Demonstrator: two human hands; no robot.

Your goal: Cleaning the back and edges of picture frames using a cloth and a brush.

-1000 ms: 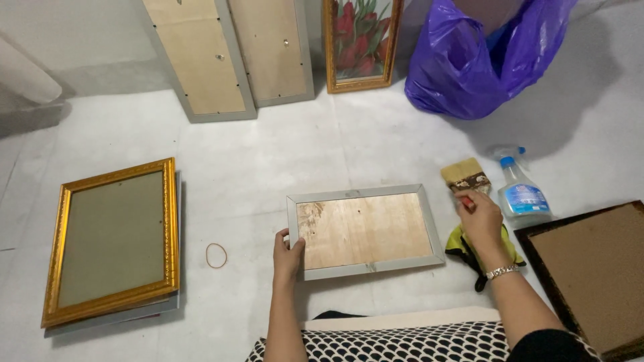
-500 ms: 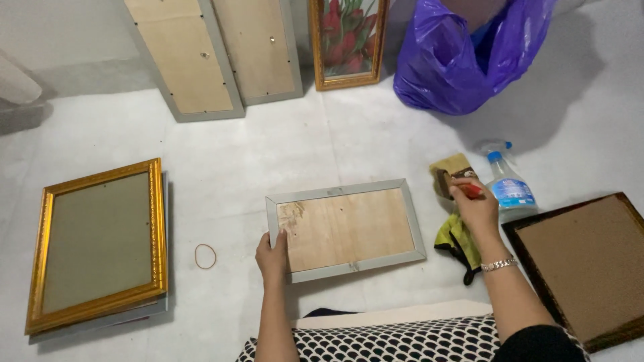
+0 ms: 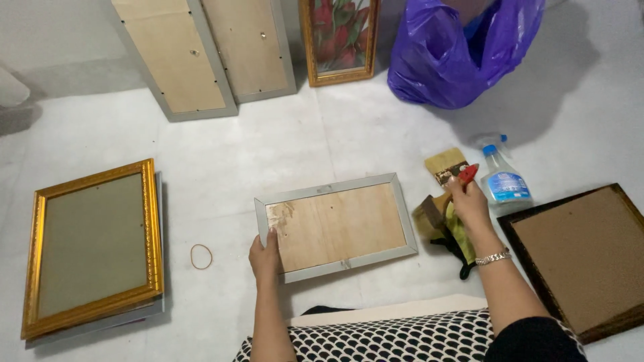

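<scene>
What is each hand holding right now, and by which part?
The right hand grips the paintbrush by its red handle, bristles pointing away. The left hand holds the grey picture frame, lying back-up on the floor, at its left edge.

Silver-grey frame, gold frame, purple bag

left hand: palm down, fingers curled over an edge, forearm bare and reaching straight forward | right hand: fingers closed in a grip, knuckles up, wrist bent slightly inward, forearm angled forward-left, dark sleeve at the elbow
</scene>
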